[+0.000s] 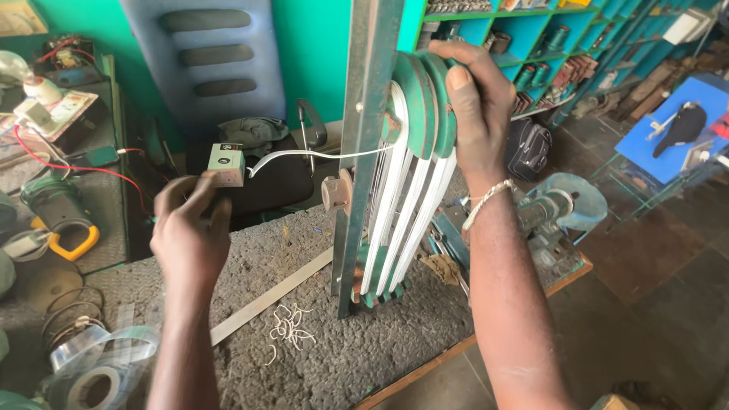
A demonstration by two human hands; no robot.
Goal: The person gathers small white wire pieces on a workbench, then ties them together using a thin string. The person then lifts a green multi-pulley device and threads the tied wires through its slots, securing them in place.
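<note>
Right hand [474, 91] clamped the green winding former [425, 99]; left hand [190, 224] pinched white wire [304, 155]. Even tension would suit.

1 head-worn camera looks steeply down from just above and behind the left hand [190, 228] and right hand [474, 102], close in, facing the workbench [342, 349] beyond them.

Rough felt bench [357, 349], matt-painted metal wheel [425, 99]
</note>
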